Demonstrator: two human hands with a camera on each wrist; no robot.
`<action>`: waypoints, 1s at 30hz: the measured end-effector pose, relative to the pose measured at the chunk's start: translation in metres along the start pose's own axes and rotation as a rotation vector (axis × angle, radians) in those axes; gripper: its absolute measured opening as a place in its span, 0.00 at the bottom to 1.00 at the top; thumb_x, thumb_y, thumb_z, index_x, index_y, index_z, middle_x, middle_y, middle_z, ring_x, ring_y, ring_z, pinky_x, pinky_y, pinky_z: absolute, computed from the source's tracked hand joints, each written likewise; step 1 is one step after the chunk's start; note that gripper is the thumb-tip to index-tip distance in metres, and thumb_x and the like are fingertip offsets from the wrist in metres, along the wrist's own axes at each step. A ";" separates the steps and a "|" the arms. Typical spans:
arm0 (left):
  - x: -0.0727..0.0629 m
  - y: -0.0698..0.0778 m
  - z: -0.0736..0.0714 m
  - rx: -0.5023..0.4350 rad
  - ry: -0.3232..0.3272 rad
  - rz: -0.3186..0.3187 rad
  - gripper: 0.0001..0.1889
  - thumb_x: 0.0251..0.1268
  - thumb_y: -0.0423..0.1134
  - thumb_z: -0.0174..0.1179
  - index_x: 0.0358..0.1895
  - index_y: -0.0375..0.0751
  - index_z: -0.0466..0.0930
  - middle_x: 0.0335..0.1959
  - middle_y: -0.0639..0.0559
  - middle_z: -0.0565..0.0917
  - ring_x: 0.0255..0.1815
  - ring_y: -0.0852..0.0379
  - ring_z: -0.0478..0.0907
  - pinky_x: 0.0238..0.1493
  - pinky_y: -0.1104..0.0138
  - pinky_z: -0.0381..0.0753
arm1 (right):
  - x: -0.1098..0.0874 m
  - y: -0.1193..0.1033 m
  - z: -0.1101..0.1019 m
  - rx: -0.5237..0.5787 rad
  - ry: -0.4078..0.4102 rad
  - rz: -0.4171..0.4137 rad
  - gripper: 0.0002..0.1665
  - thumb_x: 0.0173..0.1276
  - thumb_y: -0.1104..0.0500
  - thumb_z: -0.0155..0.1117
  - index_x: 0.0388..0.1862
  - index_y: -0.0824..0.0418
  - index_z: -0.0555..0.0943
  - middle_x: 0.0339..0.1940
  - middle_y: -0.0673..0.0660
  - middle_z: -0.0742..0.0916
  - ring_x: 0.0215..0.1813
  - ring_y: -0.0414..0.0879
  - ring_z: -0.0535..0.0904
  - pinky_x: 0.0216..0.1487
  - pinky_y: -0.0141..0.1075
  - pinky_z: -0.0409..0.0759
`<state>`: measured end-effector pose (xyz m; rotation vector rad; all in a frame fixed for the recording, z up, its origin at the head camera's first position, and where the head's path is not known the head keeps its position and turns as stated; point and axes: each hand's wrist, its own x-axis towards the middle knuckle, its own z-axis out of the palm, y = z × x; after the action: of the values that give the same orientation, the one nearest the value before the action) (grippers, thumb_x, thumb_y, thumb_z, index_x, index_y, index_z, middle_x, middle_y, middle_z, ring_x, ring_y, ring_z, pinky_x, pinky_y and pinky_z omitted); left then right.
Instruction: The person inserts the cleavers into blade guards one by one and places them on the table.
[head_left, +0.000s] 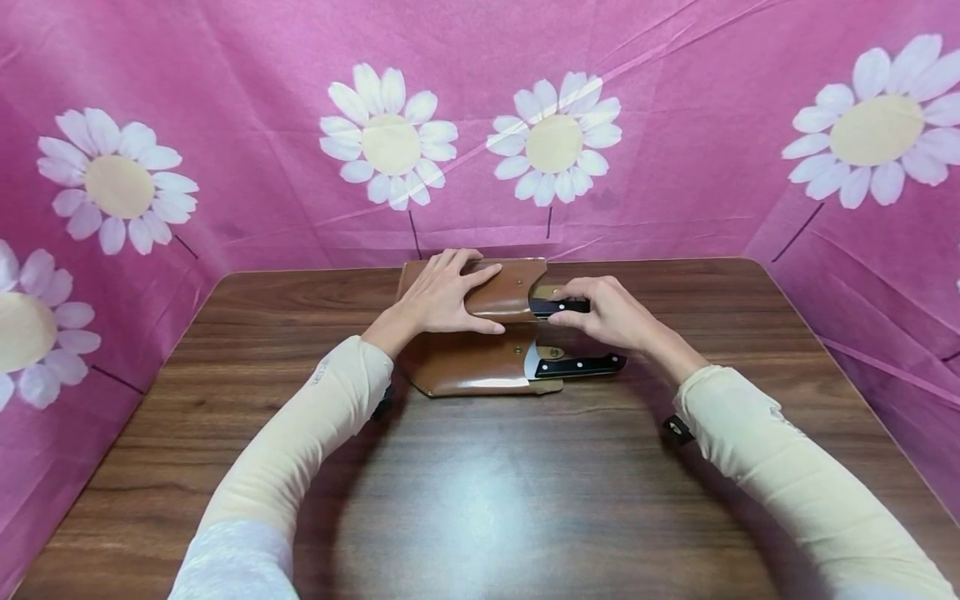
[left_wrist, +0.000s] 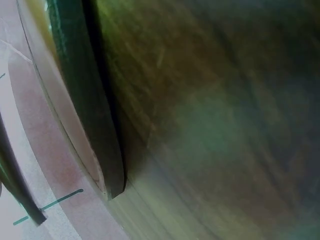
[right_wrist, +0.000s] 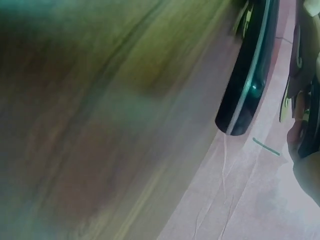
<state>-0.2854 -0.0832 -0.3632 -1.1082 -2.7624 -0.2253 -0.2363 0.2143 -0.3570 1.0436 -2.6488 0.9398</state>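
Two brown leather sheaths lie one behind the other at the back of the table, each with a black-handled knife pointing right. My left hand (head_left: 441, 296) rests on the far sheath (head_left: 513, 287), its fingers and thumb spread. With my right hand (head_left: 611, 312) I pinch the handle of the far knife (head_left: 546, 307), whose blade is hidden inside the sheath. In front lies the near sheath (head_left: 472, 367); out of it stick the riveted handle and a strip of blade of the near knife (head_left: 581, 366). The right wrist view shows that near handle (right_wrist: 245, 80) close up.
The wooden table (head_left: 480, 492) stretches toward me, with a bright reflection in its middle. A pink cloth (head_left: 262, 83) printed with white daisies hangs behind and along both sides. Dark wrist cameras sit under both sleeves.
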 end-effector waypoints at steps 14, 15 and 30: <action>0.009 -0.006 0.007 0.027 -0.077 -0.044 0.53 0.56 0.81 0.53 0.82 0.58 0.55 0.80 0.43 0.54 0.80 0.42 0.49 0.78 0.50 0.40 | 0.011 0.014 0.001 0.034 -0.020 0.099 0.10 0.65 0.59 0.75 0.43 0.60 0.87 0.37 0.53 0.89 0.36 0.47 0.80 0.45 0.49 0.76; 0.010 -0.007 0.008 0.028 -0.084 -0.046 0.53 0.56 0.81 0.52 0.82 0.58 0.54 0.81 0.43 0.54 0.80 0.42 0.49 0.78 0.50 0.40 | 0.013 0.015 0.002 0.037 -0.025 0.103 0.10 0.65 0.59 0.75 0.43 0.60 0.87 0.37 0.54 0.89 0.37 0.47 0.80 0.45 0.49 0.76; 0.016 -0.017 0.023 0.041 -0.164 -0.065 0.51 0.62 0.79 0.48 0.83 0.55 0.51 0.83 0.44 0.50 0.82 0.45 0.43 0.78 0.50 0.35 | 0.024 0.029 0.011 0.103 -0.081 0.195 0.11 0.64 0.60 0.75 0.43 0.62 0.85 0.37 0.55 0.88 0.40 0.48 0.80 0.47 0.45 0.74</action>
<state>-0.3110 -0.0797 -0.3840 -1.0729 -2.9350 -0.0882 -0.2720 0.2107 -0.3718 0.8719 -2.8375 1.1038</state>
